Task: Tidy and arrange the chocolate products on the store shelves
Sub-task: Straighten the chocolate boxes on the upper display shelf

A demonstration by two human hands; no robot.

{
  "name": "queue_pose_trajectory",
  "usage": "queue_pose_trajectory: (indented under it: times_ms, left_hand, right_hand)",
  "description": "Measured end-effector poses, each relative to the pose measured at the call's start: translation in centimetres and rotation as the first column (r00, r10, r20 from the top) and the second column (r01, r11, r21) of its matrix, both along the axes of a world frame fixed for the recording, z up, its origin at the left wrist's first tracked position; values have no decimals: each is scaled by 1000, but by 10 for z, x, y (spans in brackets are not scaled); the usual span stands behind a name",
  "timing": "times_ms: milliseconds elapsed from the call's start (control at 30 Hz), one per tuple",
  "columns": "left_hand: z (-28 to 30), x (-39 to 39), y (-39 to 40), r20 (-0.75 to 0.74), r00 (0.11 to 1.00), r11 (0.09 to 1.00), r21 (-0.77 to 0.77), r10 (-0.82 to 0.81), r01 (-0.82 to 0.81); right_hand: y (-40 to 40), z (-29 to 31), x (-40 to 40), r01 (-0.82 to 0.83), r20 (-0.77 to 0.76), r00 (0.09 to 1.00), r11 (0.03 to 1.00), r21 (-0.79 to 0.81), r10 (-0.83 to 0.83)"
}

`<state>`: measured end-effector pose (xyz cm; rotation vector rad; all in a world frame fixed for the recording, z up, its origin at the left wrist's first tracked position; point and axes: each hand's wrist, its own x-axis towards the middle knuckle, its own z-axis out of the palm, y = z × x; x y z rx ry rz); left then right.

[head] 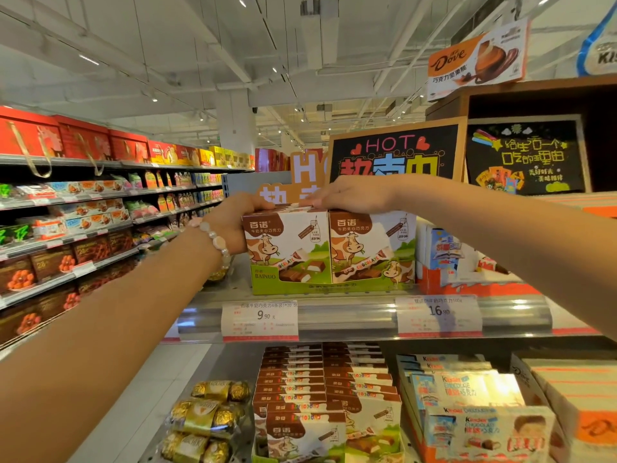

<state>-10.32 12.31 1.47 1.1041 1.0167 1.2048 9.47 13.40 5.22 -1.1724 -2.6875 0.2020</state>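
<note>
Two bare arms come in from the bottom corners of the frame, one from the lower left and one from the right side. There are no sleeves on them. The left arm (110, 329) is long and wide near the bottom edge and gets thinner toward the wrist. Around that wrist, near the middle of the frame, sits a bracelet (217, 243) made of round beads. The beads look pale, some pink and some white, and they shine a little. The right arm (500, 235) has nothing on its wrist. The left hand (238, 225) and right hand (350, 195) wear no rings that can be seen.
</note>
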Motion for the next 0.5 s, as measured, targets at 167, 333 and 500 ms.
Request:
queue_pose_trajectory:
  times_ms: [167,333,500]
  left_hand:
    - [3,1,3,-24,997,997,7,74,-74]
    - [11,1,0,-109,991,996,-28,77,-81]
    - [34,8,-7,-404,913,993,-62,62,-96]
  right_hand:
    - [4,0,10,-14,-158,987,991,135,36]
    - [5,0,11,-1,-217,976,1000,22,6]
    - [-3,3,20,24,-163,986,992,-122,-44]
